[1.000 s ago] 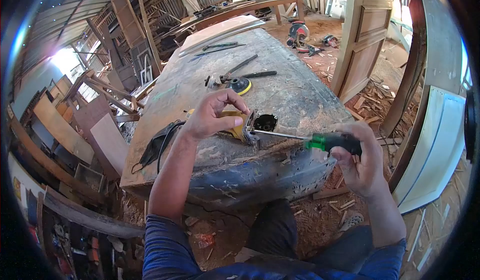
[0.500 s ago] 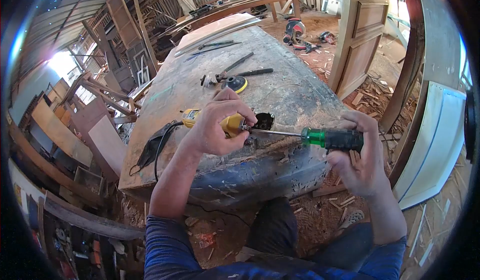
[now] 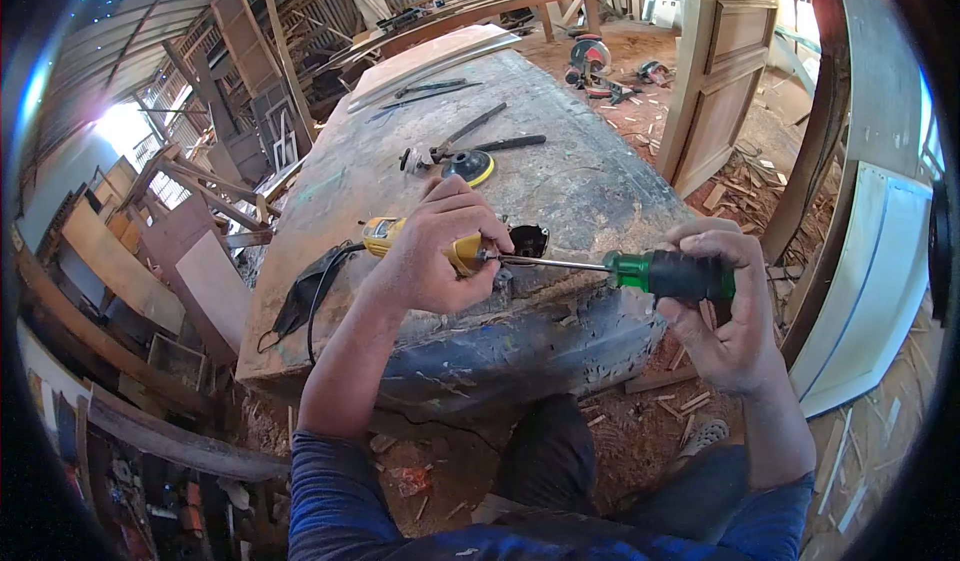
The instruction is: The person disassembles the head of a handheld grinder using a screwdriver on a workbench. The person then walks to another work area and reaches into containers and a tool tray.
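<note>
My left hand (image 3: 450,246) is closed round the front end of a yellow corded power tool (image 3: 382,233) at the near side of the workbench. My right hand (image 3: 725,306) grips a screwdriver (image 3: 670,275) by its black and green handle. The shaft runs left, and its tip meets the tool's end at my left fingertips; the exact contact is hidden. A dark round part (image 3: 528,242) lies just behind the shaft. Farther back are a round pad with a yellow rim (image 3: 468,169) and a small metal tool head (image 3: 413,160).
The worn workbench (image 3: 590,181) also bears dark-handled tools (image 3: 510,144) and boards (image 3: 430,61) at its far end. A black cloth-like item (image 3: 305,296) lies by the cord. A panelled door (image 3: 725,71) stands right, a circular saw (image 3: 590,58) behind on the floor.
The yellow tool has turned in my left hand, so its body shows more to the left. My right fingers have closed further round the screwdriver handle.
</note>
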The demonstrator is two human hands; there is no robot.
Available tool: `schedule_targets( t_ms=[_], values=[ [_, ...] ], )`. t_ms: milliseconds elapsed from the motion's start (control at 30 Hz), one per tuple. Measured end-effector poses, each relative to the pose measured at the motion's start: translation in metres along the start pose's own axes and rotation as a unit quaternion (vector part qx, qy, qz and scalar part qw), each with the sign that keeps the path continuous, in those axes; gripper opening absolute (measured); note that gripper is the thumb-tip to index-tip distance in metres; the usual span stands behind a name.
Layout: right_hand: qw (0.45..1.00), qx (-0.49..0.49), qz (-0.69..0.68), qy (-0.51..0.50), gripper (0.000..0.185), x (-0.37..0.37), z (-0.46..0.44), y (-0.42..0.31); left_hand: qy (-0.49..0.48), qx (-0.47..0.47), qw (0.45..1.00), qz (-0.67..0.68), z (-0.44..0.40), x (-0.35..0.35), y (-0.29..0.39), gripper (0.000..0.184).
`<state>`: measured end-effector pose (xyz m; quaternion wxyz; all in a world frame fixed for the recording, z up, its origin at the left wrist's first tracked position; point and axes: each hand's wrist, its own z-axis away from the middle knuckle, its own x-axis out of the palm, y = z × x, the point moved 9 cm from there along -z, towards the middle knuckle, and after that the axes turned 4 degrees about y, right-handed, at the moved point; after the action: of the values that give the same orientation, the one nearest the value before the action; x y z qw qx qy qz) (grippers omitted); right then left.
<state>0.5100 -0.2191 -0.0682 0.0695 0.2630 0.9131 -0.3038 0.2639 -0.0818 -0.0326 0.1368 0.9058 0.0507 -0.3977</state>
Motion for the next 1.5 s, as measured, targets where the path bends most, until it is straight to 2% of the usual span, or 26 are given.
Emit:
schedule_targets(
  t_ms=[33, 100, 200, 300, 400, 500, 600, 700, 833, 933, 1033, 1133, 1233, 1267, 1367, 1467, 1500],
  values=[
    [1.0, 0.0, -0.011, -0.002, 0.053, 0.001, -0.001, -0.003, -0.001, -0.001, 1.0, -0.006, 0.0, 0.0, 0.0, 0.027],
    [0.997, 0.064, 0.011, -0.029, 0.048, -0.004, 0.002, -0.008, -0.003, -0.001, 1.0, -0.019, 0.001, 0.001, 0.001, 0.024],
    [0.954, 0.287, -0.061, -0.064, 0.041, 0.001, 0.012, 0.018, -0.011, -0.002, 0.998, -0.065, 0.002, -0.001, 0.0, 0.022],
    [0.981, 0.099, -0.165, 0.038, 0.037, 0.0, -0.001, 0.005, -0.01, -0.003, 0.998, -0.066, 0.002, 0.0, -0.002, 0.022],
    [0.962, 0.247, -0.113, -0.027, 0.034, 0.001, 0.006, 0.021, -0.01, 0.005, 0.997, -0.07, 0.002, 0.001, 0.0, 0.022],
    [0.987, 0.072, -0.14, -0.023, 0.032, -0.001, -0.002, 0.006, 0.006, 0.013, 0.998, -0.061, 0.001, -0.002, 0.001, 0.021],
    [0.988, 0.014, -0.151, -0.006, 0.031, -0.007, -0.003, 0.004, 0.015, 0.004, 0.999, -0.04, 0.001, -0.003, -0.002, 0.019],
    [0.993, -0.046, -0.095, 0.059, 0.031, -0.035, -0.012, -0.001, 0.009, -0.002, 1.0, -0.002, 0.001, -0.002, -0.005, 0.019],
    [0.977, 0.022, -0.143, 0.159, 0.026, -0.06, -0.013, 0.012, -0.005, -0.006, 0.999, 0.047, 0.002, 0.0, -0.005, 0.019],
    [0.982, 0.018, -0.134, 0.132, 0.028, -0.056, -0.011, 0.016, -0.054, 0.001, 0.996, 0.077, -0.002, 0.002, 0.013, 0.02],
    [0.978, 0.056, -0.155, 0.128, 0.03, -0.052, -0.003, 0.025, 0.03, -0.054, 0.974, 0.22, 0.004, -0.009, -0.019, 0.017],
    [0.974, 0.069, -0.172, 0.129, 0.03, -0.045, -0.002, 0.03, 0.205, -0.231, 0.934, 0.179, 0.016, -0.042, -0.079, 0.014],
    [0.978, 0.076, -0.152, 0.117, 0.031, -0.039, 0.001, 0.032, 0.032, -0.296, 0.954, -0.043, 0.007, -0.04, -0.108, 0.017],
    [0.978, 0.086, -0.153, 0.11, 0.031, -0.036, 0.002, 0.033, -0.029, -0.308, 0.95, -0.04, 0.014, -0.032, -0.132, 0.024],
    [0.982, 0.071, -0.144, 0.097, 0.031, -0.026, 0.0, 0.035, -0.073, -0.308, 0.941, -0.119, 0.026, -0.019, -0.181, 0.023],
    [0.984, 0.078, -0.135, 0.082, 0.03, -0.019, 0.001, 0.04, -0.009, -0.35, 0.936, 0.041, 0.041, -0.01, -0.21, 0.021],
    [0.983, 0.08, -0.143, 0.081, 0.03, -0.015, 0.001, 0.042, -0.003, -0.35, 0.936, 0.033, 0.04, -0.011, -0.209, 0.021]
  ],
)
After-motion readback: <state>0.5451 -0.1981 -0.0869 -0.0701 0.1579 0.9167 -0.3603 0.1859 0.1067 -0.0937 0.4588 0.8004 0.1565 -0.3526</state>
